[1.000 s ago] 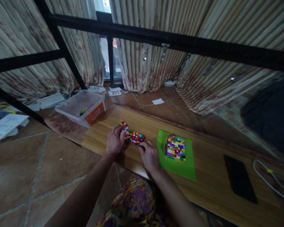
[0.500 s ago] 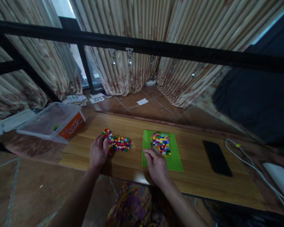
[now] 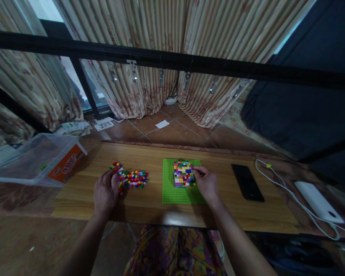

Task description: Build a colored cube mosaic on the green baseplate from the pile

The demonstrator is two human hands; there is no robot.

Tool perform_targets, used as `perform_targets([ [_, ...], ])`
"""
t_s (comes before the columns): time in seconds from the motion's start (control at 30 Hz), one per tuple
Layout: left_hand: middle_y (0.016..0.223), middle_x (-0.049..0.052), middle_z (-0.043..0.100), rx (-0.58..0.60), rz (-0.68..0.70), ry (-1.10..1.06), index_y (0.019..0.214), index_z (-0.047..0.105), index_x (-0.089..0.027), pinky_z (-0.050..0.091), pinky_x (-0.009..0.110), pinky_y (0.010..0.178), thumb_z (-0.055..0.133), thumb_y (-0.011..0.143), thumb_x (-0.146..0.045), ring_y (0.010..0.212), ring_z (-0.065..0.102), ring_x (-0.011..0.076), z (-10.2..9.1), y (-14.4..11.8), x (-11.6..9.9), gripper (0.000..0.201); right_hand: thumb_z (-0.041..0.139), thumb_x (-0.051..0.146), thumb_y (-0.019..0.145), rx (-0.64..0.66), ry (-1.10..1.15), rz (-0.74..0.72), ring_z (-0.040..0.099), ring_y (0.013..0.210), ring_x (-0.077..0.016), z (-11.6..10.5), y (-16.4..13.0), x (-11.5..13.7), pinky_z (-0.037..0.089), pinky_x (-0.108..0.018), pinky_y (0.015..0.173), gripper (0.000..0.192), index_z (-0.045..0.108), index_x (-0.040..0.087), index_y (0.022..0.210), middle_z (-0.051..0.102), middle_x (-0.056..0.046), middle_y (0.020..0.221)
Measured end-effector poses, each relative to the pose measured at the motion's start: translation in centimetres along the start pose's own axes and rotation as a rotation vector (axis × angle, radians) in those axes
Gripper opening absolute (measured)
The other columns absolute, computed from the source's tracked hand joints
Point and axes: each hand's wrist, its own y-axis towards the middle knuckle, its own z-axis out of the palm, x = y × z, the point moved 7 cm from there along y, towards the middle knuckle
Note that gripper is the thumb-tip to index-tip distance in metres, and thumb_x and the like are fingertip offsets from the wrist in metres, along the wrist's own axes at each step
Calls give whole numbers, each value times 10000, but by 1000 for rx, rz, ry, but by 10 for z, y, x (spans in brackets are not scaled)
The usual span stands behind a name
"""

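Note:
A rectangular block of small multicoloured toy bricks (image 3: 184, 174) stands on a green studded baseplate (image 3: 168, 193). My right hand (image 3: 207, 184) is at the block's right edge, thumb and forefinger pinched together. Whatever lies between those fingertips is too small to make out. Over on the left, a loose pile of tiny coloured bricks (image 3: 133, 178) is spread on the wooden board. My left hand (image 3: 105, 191) rests at the pile's left side with fingers loosely bent and the thumb apart; I see no brick held in it.
The wooden board (image 3: 149, 211) carries a black phone (image 3: 247, 182) right of the baseplate. A white cable (image 3: 278, 184) and a white power bank (image 3: 319, 201) lie farther right. At the left stands a clear plastic bin (image 3: 34, 165) with an orange label. A dark rail (image 3: 166, 59) crosses before curtains.
My right hand has gone from the block's lower-left side to its right edge, uncovering the block's front. My left hand stays by the pile. The whole view has shifted.

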Motion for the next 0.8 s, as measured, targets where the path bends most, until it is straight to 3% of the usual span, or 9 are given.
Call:
perform_targets([
  [0.47,1197,138,621,12,-54,-9,1107,601,-166,432,449,1027,344,935,-462,1156,555,278,0,0,1,428,612,383,781,-37,-127,13,689,696,-203,5,7,-1,492,-291,642,221,733,198,787,761,-65,801],
  [0.8,1202,152,617,24,-56,-5,1130,600,-153,430,470,1025,330,936,-471,1159,551,296,0,0,-1,461,582,346,809,-25,-281,-79,686,688,-196,6,6,13,464,-285,632,199,712,214,738,758,-59,784],
])
